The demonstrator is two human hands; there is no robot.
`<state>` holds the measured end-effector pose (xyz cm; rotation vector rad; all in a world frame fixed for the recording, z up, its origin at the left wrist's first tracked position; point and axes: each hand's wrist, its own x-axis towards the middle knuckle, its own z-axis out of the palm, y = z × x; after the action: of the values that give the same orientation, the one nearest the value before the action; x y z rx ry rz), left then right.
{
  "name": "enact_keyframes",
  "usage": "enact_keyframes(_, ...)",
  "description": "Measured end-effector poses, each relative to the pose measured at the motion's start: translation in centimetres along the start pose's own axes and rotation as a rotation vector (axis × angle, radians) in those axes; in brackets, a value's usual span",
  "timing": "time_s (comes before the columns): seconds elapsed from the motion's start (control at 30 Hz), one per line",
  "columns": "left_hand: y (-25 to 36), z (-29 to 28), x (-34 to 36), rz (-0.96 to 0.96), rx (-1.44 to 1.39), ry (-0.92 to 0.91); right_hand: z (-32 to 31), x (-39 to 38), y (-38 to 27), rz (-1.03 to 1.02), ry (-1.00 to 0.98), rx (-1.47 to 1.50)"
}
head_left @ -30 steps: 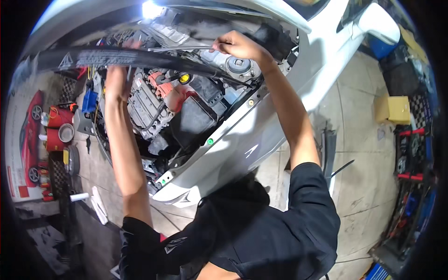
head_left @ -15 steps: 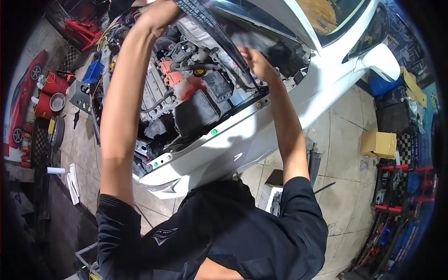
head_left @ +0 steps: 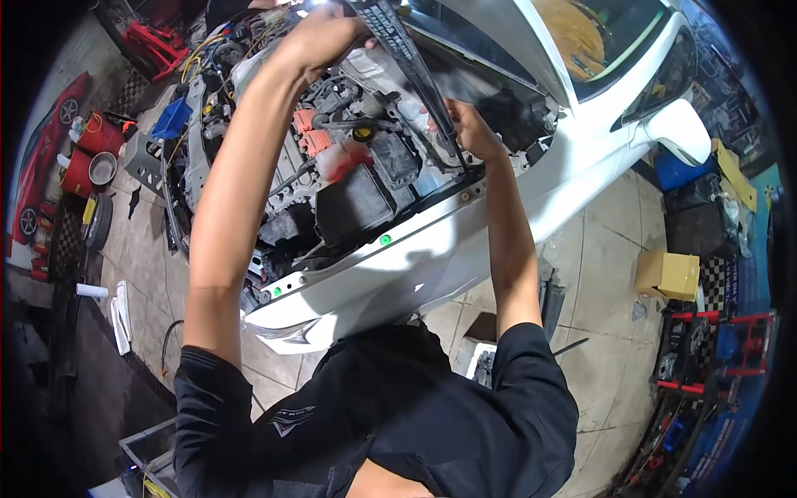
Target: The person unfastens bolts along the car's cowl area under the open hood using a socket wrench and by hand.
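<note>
White paint along the near side: fender (head_left: 415, 282) curving from headlamp (head_left: 286, 336) at lower left up toward door mirror (head_left: 677, 133) at right. Fender lip (head_left: 423, 214) cutting diagonally across mid-view, black box cover (head_left: 353, 203) and orange engine parts (head_left: 311, 133) just inside it.

Open room: broad stretch of pale tiled floor (head_left: 610, 307) to the right of the car, bounded farther out by cardboard box (head_left: 668, 274) and red-framed rack (head_left: 689, 386). Narrower strip of tile at left, between car front and red cans (head_left: 79, 170), white roll (head_left: 91, 290) nearer the lower edge.

Black tube (head_left: 403, 62) slanting over the engine parts, from the top edge of view down to thin rod (head_left: 458, 153) near the fender lip. Left hand (head_left: 328, 41) bent at the wrist, close beside the tube's upper part; fingers mostly hidden, cannot tell whether gripping. Right hand (head_left: 471, 133) curled closed around the tube's lower end.

Writing: pale printed rows along the tube; small pale emblem (head_left: 292, 419) on black shirt (head_left: 365, 398); lettering on blue banner (head_left: 739, 290) at far right, bent by the lens.
</note>
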<state>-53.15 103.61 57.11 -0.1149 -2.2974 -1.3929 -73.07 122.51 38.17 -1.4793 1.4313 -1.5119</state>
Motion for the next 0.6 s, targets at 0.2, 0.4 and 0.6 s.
enact_keyframes(0.2, 0.0, 0.7, 0.0, -0.095, 0.017, 0.07, 0.0, 0.0, -0.5, 0.014, 0.004, -0.054)
enact_keyframes(0.4, 0.1, 1.0, -2.3, -0.242, 0.021, 0.286, -0.4, 0.0, 0.5, -0.015, 0.045, -0.065)
enact_keyframes(0.6, 2.6, 0.3, -13.5, -0.322, -0.331, 0.486, -2.5, -1.5, 1.0, 0.12, 0.043, -0.58)
